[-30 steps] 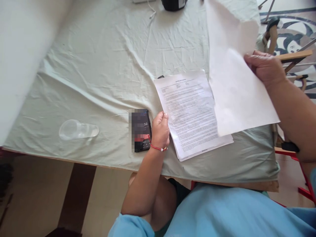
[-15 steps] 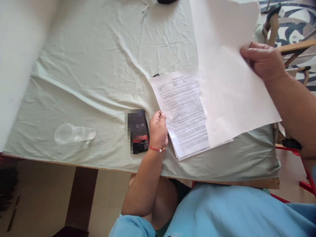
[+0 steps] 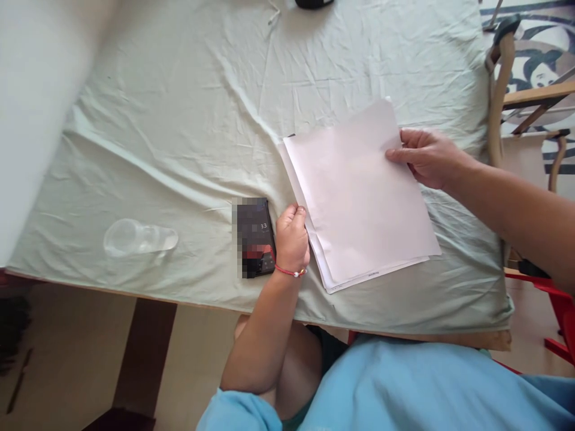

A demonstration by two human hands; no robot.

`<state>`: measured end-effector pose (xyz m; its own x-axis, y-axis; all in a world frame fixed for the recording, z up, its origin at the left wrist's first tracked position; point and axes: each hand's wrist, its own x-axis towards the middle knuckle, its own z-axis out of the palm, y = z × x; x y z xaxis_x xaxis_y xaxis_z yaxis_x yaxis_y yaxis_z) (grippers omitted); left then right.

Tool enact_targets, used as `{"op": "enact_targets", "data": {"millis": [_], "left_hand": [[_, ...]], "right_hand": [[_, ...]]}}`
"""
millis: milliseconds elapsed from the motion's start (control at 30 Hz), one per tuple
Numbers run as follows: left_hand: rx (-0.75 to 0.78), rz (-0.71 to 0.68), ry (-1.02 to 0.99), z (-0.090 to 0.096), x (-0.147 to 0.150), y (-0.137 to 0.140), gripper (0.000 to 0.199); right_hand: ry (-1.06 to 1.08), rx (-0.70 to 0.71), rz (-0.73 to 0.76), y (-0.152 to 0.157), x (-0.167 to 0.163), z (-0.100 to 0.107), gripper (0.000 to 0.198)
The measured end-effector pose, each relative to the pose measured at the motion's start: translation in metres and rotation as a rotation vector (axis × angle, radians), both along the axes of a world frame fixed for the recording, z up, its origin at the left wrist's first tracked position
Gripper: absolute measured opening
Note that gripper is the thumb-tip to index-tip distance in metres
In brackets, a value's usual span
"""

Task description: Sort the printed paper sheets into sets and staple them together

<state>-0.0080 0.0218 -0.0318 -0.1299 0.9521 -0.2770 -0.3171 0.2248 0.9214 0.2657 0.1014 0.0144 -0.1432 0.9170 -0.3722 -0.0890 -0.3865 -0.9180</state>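
Note:
A blank white sheet of paper point(image 3: 359, 191) lies over a stack of printed papers point(image 3: 330, 282), whose edges peek out along the left and bottom. My left hand point(image 3: 293, 236), with a red beaded bracelet at the wrist, pinches the stack's left edge between thumb and curled fingers. On the far side, my right hand point(image 3: 424, 157) grips the blank sheet's right edge, thumb on top and fingers at the side and beneath. Just left of my left hand rests a dark phone point(image 3: 256, 236), partly blurred out.
A clear plastic cup point(image 3: 139, 239) lies on its side on the pale green tablecloth point(image 3: 179, 120). A black object point(image 3: 314, 3) is at the far edge of view. A wooden-armed chair point(image 3: 501, 102) stands right of the table, and a red chair point(image 3: 557, 317) shows below it.
My right hand has brought the raised sheet down and left onto the stack, covering the printed page. My left hand keeps its hold on the left edge.

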Motion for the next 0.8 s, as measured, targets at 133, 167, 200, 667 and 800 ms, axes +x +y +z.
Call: {"op": "enact_targets", "data": {"millis": [133,167,200,667,800], "left_hand": [[0.0,0.011,-0.008,0.001,0.0,-0.001,0.013],[-0.003,0.017,-0.009,0.001,0.0,-0.001,0.014],[-0.008,0.022,-0.01,0.001,0.0,-0.001,0.014],[-0.071,0.093,-0.007,0.012,0.004,-0.001,0.013],[-0.032,0.062,-0.023,0.012,0.004,-0.003,0.033]], "right_hand": [[0.021,0.012,0.02,-0.001,0.001,0.0,0.025],[0.024,0.013,0.022,-0.001,0.002,-0.001,0.027],[0.025,0.013,0.024,-0.001,0.002,-0.001,0.028],[-0.042,-0.02,-0.052,-0.008,-0.013,0.002,0.025],[-0.063,-0.004,-0.052,-0.009,-0.013,0.001,0.028]]}}
